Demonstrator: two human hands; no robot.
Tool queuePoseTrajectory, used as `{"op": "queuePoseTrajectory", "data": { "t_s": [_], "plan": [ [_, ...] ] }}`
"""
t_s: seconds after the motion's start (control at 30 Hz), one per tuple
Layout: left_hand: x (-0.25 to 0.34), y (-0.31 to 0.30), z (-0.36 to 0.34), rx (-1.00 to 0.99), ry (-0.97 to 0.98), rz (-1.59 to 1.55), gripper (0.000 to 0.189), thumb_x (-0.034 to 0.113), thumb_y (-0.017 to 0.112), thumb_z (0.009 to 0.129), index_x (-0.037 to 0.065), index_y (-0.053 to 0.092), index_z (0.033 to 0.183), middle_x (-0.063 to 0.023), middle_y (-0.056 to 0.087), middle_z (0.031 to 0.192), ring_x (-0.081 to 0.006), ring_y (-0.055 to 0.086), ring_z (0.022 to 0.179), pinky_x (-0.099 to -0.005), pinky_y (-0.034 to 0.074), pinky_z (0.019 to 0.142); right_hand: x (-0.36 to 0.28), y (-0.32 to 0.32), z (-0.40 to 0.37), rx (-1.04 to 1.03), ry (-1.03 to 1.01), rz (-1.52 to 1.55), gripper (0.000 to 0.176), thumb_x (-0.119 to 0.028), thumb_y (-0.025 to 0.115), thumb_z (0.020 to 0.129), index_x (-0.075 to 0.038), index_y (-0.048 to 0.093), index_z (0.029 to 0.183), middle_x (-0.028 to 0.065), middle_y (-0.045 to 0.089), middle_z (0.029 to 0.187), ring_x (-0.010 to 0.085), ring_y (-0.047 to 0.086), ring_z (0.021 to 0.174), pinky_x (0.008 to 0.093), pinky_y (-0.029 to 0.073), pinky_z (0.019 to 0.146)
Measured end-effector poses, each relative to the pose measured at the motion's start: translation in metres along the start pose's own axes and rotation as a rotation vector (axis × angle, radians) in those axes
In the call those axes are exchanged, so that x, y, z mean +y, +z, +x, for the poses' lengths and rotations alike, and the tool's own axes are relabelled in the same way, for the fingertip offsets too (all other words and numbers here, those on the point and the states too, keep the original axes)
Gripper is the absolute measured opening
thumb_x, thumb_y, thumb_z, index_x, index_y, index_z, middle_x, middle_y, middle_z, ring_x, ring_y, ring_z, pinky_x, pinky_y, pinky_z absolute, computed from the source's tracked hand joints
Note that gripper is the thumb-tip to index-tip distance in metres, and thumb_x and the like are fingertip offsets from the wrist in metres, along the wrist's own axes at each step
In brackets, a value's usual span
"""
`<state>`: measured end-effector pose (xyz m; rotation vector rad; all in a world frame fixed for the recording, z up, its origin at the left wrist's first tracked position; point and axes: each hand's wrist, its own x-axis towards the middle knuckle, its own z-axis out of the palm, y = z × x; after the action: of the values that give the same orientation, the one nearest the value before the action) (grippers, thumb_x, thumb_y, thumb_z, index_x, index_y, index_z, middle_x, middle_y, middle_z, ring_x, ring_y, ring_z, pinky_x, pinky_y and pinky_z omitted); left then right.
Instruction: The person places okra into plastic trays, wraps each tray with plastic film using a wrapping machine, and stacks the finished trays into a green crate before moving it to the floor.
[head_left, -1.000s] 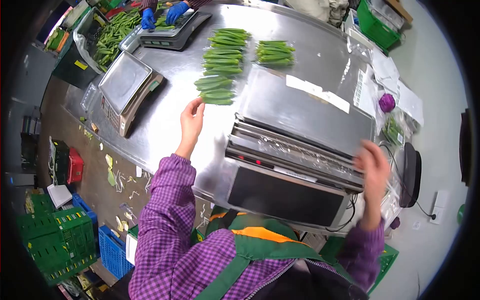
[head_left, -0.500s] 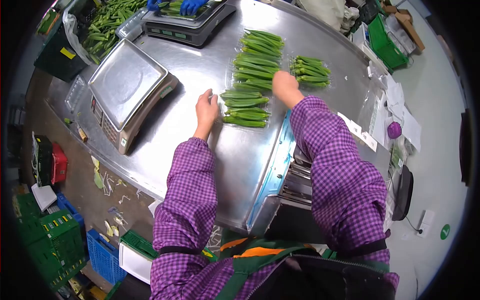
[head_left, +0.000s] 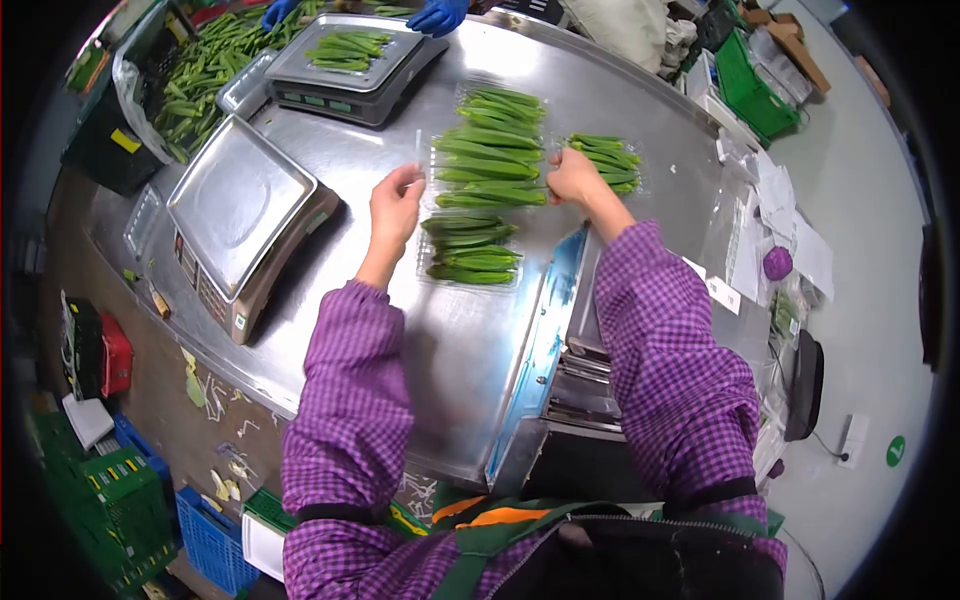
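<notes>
Clear plastic trays of green okra lie in a column on the steel table. Both my hands are at the middle okra tray (head_left: pixel 487 168), which looks slightly raised over its neighbours. My left hand (head_left: pixel 396 205) pinches its left rim with bent fingers. On the opposite side, my right hand (head_left: pixel 574 178) closes on the right edge, its fingertips partly hidden. One okra tray (head_left: pixel 502 106) lies beyond it, and another okra tray (head_left: pixel 470 250) sits nearer me. A smaller okra tray (head_left: pixel 608 160) is just right of my right hand.
A weighing scale (head_left: pixel 240 205) stands at left. Behind it, a second scale (head_left: pixel 350 70) bears okra, with a co-worker's blue-gloved hands (head_left: pixel 438 17) beside it. Loose okra (head_left: pixel 205 75) fills the far left. The steel table (head_left: pixel 455 370) has a blue-edged machine (head_left: pixel 550 330) at its front right.
My left hand has moved from beside the near tray to the middle tray's rim. That tray now appears larger and lifted. The co-worker's gloved hands have moved apart from the okra on the scale.
</notes>
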<state>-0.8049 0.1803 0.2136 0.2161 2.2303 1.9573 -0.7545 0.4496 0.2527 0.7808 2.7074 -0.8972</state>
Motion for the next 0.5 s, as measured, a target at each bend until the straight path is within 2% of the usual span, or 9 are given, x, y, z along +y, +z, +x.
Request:
{"op": "queuePoseTrajectory", "data": {
  "t_s": [0.03, 0.1, 0.2, 0.27, 0.3, 0.4, 0.5],
  "plan": [
    [0.029, -0.005, -0.015, -0.035, -0.004, -0.017, 0.029, 0.008, 0.061, 0.083, 0.001, 0.06, 0.111, -0.003, 0.063, 0.093, -0.0088, 0.056, 0.079, -0.0237, 0.046, 0.068, -0.003, -0.018, -0.026, 0.071, -0.059, 0.156, 0.036, -0.004, 0.057, 0.069, 0.007, 0.057, 0.103, 0.018, 0.064, 0.072, 0.0218, 0.066, 0.064, 0.034, 0.051, 0.061],
    [0.075, -0.004, -0.046, -0.118, 0.009, -0.088, 0.029, 0.007, 0.061, 0.082, 0.0, 0.059, 0.111, -0.0042, 0.064, 0.092, -0.0082, 0.057, 0.076, -0.0227, 0.047, 0.065, 0.005, -0.055, -0.073, 0.045, -0.16, 0.303, 0.036, 0.0, 0.051, 0.078, 0.007, 0.048, 0.114, 0.006, 0.057, 0.068, 0.0129, 0.056, 0.051, 0.026, 0.047, 0.048],
    [0.115, 0.023, -0.093, -0.349, 0.019, -0.156, 0.033, 0.006, 0.062, 0.082, -0.004, 0.057, 0.113, -0.0079, 0.064, 0.094, -0.0091, 0.059, 0.075, -0.0226, 0.049, 0.064, 0.041, -0.107, -0.154, 0.059, -0.135, 0.379, 0.037, -0.004, 0.053, 0.081, 0.007, 0.046, 0.115, 0.0028, 0.053, 0.066, 0.0102, 0.051, 0.05, 0.0234, 0.045, 0.047],
    [0.122, 0.061, -0.127, -0.451, -0.064, -0.142, 0.035, 0.005, 0.063, 0.081, -0.004, 0.056, 0.114, -0.006, 0.063, 0.094, -0.0096, 0.058, 0.078, -0.0234, 0.048, 0.067, 0.089, -0.124, -0.2, 0.085, -0.043, 0.385, 0.037, -0.005, 0.053, 0.081, 0.007, 0.046, 0.116, 0.0027, 0.053, 0.066, 0.0098, 0.051, 0.05, 0.0226, 0.044, 0.047],
    [0.12, 0.08, -0.142, -0.522, -0.067, -0.125, 0.038, 0.004, 0.064, 0.08, -0.005, 0.054, 0.116, -0.0083, 0.063, 0.098, -0.0104, 0.058, 0.078, -0.0237, 0.049, 0.067, 0.113, -0.134, -0.223, 0.099, -0.005, 0.381, 0.038, -0.006, 0.053, 0.082, 0.007, 0.045, 0.116, 0.0025, 0.052, 0.066, 0.0094, 0.051, 0.051, 0.0217, 0.044, 0.047],
    [0.11, 0.142, -0.179, -0.689, -0.045, 0.054, 0.044, 0.002, 0.063, 0.08, -0.007, 0.049, 0.121, -0.0113, 0.062, 0.099, -0.0117, 0.059, 0.078, -0.0235, 0.05, 0.065, 0.19, -0.139, -0.278, 0.133, 0.136, 0.458, 0.037, -0.005, 0.052, 0.082, 0.007, 0.045, 0.117, 0.0026, 0.053, 0.067, 0.0089, 0.051, 0.052, 0.021, 0.042, 0.046],
    [0.097, 0.189, -0.201, -0.766, 0.055, 0.141, 0.046, 0.006, 0.065, 0.077, -0.008, 0.05, 0.118, -0.0156, 0.065, 0.096, -0.0168, 0.063, 0.077, -0.0267, 0.051, 0.065, 0.245, -0.128, -0.305, 0.186, 0.196, 0.506, 0.036, -0.004, 0.052, 0.082, 0.006, 0.045, 0.116, 0.0034, 0.052, 0.068, 0.0085, 0.051, 0.052, 0.0207, 0.042, 0.046]
  ]
}}
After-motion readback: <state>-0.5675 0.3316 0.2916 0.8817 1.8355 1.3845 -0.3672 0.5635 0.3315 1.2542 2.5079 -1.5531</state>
